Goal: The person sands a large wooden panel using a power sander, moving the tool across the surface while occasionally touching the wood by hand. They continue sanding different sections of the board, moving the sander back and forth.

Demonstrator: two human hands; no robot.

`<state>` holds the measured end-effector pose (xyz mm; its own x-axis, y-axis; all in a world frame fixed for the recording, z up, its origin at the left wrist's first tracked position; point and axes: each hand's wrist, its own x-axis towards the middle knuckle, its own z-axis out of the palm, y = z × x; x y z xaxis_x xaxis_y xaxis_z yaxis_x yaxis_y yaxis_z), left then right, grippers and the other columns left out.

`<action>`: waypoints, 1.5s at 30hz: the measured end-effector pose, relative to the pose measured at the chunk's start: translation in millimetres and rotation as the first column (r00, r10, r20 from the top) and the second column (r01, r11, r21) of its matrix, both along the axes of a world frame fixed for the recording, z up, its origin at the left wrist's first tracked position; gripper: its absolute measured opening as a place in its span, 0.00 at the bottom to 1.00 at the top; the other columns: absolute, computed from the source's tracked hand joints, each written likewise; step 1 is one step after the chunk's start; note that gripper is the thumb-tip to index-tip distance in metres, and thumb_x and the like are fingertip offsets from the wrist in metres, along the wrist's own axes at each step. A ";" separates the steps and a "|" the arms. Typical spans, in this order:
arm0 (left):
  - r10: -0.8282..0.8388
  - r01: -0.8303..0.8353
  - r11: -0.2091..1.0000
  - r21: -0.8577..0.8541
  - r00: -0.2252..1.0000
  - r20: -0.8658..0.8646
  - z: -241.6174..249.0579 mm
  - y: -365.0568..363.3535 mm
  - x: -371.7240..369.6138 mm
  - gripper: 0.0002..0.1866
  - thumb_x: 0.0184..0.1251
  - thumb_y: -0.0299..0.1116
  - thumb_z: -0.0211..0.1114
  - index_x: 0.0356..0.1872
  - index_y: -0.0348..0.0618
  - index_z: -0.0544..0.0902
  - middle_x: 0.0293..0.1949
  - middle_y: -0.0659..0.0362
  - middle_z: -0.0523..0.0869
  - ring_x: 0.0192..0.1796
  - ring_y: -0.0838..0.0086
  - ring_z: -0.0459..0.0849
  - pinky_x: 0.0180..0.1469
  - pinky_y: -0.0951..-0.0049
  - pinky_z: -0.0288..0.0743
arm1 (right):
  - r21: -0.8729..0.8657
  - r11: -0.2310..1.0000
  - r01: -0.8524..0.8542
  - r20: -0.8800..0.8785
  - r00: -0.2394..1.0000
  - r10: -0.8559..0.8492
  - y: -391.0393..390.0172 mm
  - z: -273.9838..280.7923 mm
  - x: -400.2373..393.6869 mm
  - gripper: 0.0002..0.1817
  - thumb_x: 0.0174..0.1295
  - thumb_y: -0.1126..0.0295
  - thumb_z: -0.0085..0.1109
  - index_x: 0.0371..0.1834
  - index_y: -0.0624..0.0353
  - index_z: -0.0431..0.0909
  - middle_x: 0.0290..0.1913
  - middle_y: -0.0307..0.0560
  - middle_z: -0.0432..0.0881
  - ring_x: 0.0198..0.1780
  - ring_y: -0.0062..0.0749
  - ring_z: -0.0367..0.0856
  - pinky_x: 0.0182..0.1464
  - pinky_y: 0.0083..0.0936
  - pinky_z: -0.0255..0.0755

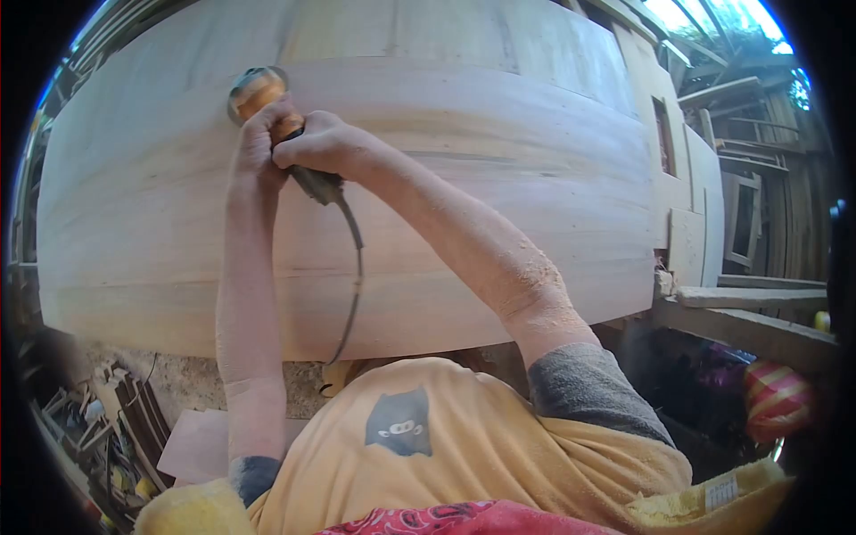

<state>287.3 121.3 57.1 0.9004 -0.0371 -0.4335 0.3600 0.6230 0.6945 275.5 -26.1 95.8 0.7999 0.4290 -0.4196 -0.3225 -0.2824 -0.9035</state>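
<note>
A corded power sander [259,92] with an orange body rests on a wide pale wooden panel [499,196]. My left hand [259,138] grips the sander just behind its round head. My right hand [321,147] wraps around the dark rear handle, touching the left hand. A black cord [357,267] runs from the handle down over the panel's near edge. Both forearms are dusted with sawdust.
More boards and wooden frames [740,205] stand at the right. A plank [758,299] lies beside the panel's right end. Scrap wood and clutter [98,428] cover the ground at lower left. A red-and-yellow striped ball [776,397] sits at lower right.
</note>
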 end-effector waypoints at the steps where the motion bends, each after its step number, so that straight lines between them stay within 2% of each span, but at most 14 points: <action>1: 0.009 -0.011 0.999 -0.040 0.999 -0.047 3.3 -5.4 1.0 0.14 0.65 0.32 0.75 0.46 0.44 0.80 0.34 0.61 0.83 0.36 0.72 0.86 0.39 0.70 0.84 | 0.026 1.000 0.009 0.014 1.000 -0.009 -4.3 1.0 -3.6 0.23 0.46 0.62 0.70 0.42 0.69 0.83 0.34 0.48 0.84 0.36 0.30 0.82 0.37 0.29 0.76; 5: -0.025 0.005 0.988 -0.152 0.991 -0.131 -3.5 -55.6 13.7 0.15 0.62 0.26 0.77 0.46 0.41 0.80 0.35 0.59 0.84 0.35 0.70 0.86 0.38 0.66 0.86 | -0.001 0.990 0.141 0.045 0.989 -0.141 -53.1 6.5 -21.8 0.23 0.45 0.64 0.69 0.43 0.69 0.81 0.36 0.49 0.83 0.39 0.31 0.82 0.40 0.28 0.77; 13: -0.309 0.302 0.944 -0.134 0.951 -0.033 -9.4 -259.9 24.3 0.16 0.60 0.28 0.80 0.43 0.43 0.81 0.34 0.62 0.83 0.34 0.73 0.84 0.37 0.68 0.84 | -0.098 0.837 0.538 0.162 0.839 -0.520 -224.7 11.9 -59.4 0.21 0.47 0.65 0.70 0.43 0.66 0.80 0.35 0.45 0.82 0.38 0.29 0.82 0.39 0.28 0.76; 17: -0.469 0.469 0.879 -0.083 0.883 0.023 1.0 -371.3 14.4 0.16 0.59 0.31 0.81 0.42 0.44 0.81 0.32 0.63 0.81 0.32 0.75 0.82 0.36 0.69 0.82 | -0.049 0.889 0.456 0.054 0.890 -0.454 -328.8 17.4 -71.9 0.26 0.50 0.64 0.69 0.48 0.71 0.78 0.40 0.49 0.84 0.43 0.34 0.84 0.41 0.32 0.79; 20: -0.560 0.561 0.827 -0.038 0.827 0.038 11.9 -448.2 5.2 0.15 0.58 0.32 0.81 0.40 0.45 0.82 0.31 0.64 0.81 0.30 0.76 0.80 0.35 0.71 0.80 | -0.089 0.814 0.574 0.076 0.819 -0.569 -396.7 12.0 -84.5 0.21 0.52 0.63 0.68 0.42 0.70 0.78 0.37 0.47 0.83 0.38 0.32 0.84 0.36 0.31 0.77; 24: -0.714 0.719 0.694 -0.037 0.694 0.089 7.9 -546.0 0.9 0.15 0.62 0.35 0.78 0.44 0.47 0.80 0.31 0.65 0.82 0.30 0.77 0.83 0.34 0.74 0.80 | -0.180 0.682 0.709 0.149 0.705 -0.693 -480.0 4.0 -105.9 0.23 0.54 0.60 0.68 0.45 0.69 0.78 0.37 0.48 0.83 0.35 0.31 0.83 0.35 0.30 0.77; 26: -0.731 0.736 0.677 -0.026 0.676 0.092 12.8 -586.2 -7.2 0.15 0.61 0.35 0.78 0.43 0.45 0.81 0.33 0.63 0.82 0.30 0.76 0.82 0.34 0.71 0.80 | -0.225 0.608 0.762 0.195 0.646 -0.738 -516.5 -1.4 -115.5 0.23 0.57 0.59 0.68 0.47 0.67 0.79 0.34 0.46 0.82 0.31 0.29 0.82 0.31 0.29 0.76; 28: -0.749 0.751 0.660 -0.008 0.659 0.069 20.8 -617.9 -16.0 0.15 0.59 0.34 0.78 0.42 0.43 0.82 0.34 0.61 0.82 0.31 0.74 0.82 0.35 0.69 0.80 | -0.216 0.572 0.791 0.167 0.607 -0.777 -535.9 10.7 -125.0 0.26 0.58 0.57 0.68 0.51 0.67 0.77 0.36 0.46 0.82 0.33 0.28 0.82 0.33 0.28 0.77; 30: -0.765 0.766 0.643 0.009 0.642 0.052 20.6 -643.5 -16.9 0.16 0.58 0.34 0.78 0.43 0.42 0.82 0.35 0.59 0.82 0.32 0.73 0.82 0.35 0.68 0.80 | -0.281 0.565 0.776 0.178 0.620 -0.764 -559.2 13.3 -128.7 0.29 0.59 0.55 0.68 0.55 0.68 0.75 0.39 0.46 0.82 0.37 0.27 0.82 0.37 0.26 0.77; 34: -0.813 0.818 0.575 0.015 0.569 0.125 17.7 -679.4 -19.0 0.18 0.58 0.33 0.79 0.45 0.38 0.83 0.36 0.57 0.83 0.35 0.72 0.82 0.40 0.67 0.79 | -0.198 0.603 0.772 0.114 0.630 -0.769 -587.3 25.2 -137.6 0.31 0.59 0.55 0.67 0.58 0.68 0.73 0.41 0.46 0.82 0.38 0.26 0.82 0.37 0.25 0.77; 37: -0.812 0.815 0.579 0.017 0.574 0.107 21.8 -690.0 -19.0 0.17 0.58 0.33 0.78 0.44 0.38 0.83 0.36 0.57 0.83 0.35 0.71 0.82 0.40 0.67 0.79 | -0.272 0.514 0.814 0.157 0.564 -0.811 -599.0 20.6 -133.4 0.31 0.59 0.55 0.68 0.58 0.67 0.73 0.41 0.46 0.82 0.38 0.26 0.82 0.37 0.25 0.77; 43: -0.778 0.780 0.626 -0.008 0.625 0.066 8.6 -681.9 -7.3 0.14 0.59 0.33 0.78 0.42 0.45 0.82 0.31 0.61 0.82 0.28 0.73 0.81 0.32 0.69 0.79 | -0.218 0.654 0.724 0.116 0.685 -0.720 -597.5 15.1 -122.0 0.26 0.58 0.57 0.67 0.52 0.66 0.77 0.37 0.45 0.81 0.35 0.26 0.82 0.34 0.26 0.77; 44: -0.787 0.790 0.609 -0.071 0.613 0.076 0.3 -673.2 -3.1 0.14 0.60 0.33 0.78 0.43 0.46 0.82 0.31 0.61 0.82 0.26 0.74 0.81 0.30 0.70 0.79 | -0.136 0.700 0.701 0.181 0.713 -0.678 -600.3 -2.5 -121.0 0.23 0.58 0.59 0.67 0.49 0.65 0.78 0.35 0.45 0.81 0.34 0.26 0.81 0.34 0.27 0.77; 45: -0.791 0.798 0.598 -0.072 0.602 0.111 -1.6 -663.3 -0.1 0.16 0.61 0.35 0.78 0.45 0.45 0.80 0.31 0.59 0.83 0.28 0.72 0.83 0.33 0.70 0.83 | -0.255 0.601 0.757 0.286 0.653 -0.701 -593.8 -14.6 -119.2 0.21 0.58 0.60 0.67 0.48 0.63 0.78 0.34 0.44 0.81 0.33 0.27 0.81 0.35 0.27 0.78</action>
